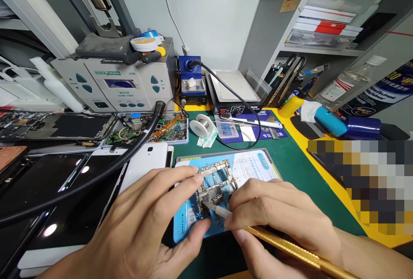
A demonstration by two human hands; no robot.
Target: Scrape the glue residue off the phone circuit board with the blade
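Observation:
A phone circuit board (213, 192) with cut-out gaps lies on a blue and white printed pad (183, 223). My left hand (142, 218) steadies it, with fingertips on its upper left edge and the thumb by its lower edge. Between the fingers and thumb of my right hand (274, 214) is a craft knife (284, 244) with a gold knurled handle. Its blade tip reaches the lower left part of the board. My right fingers hide part of the board's right side.
Behind stand a hot air station (119, 83), a solder spool (201, 126), a soldering iron stand (192, 79) and a parts tray (155, 130). A black hose (97, 180) crosses several phones (64, 193) at left. Bottles (350, 79) stand at right.

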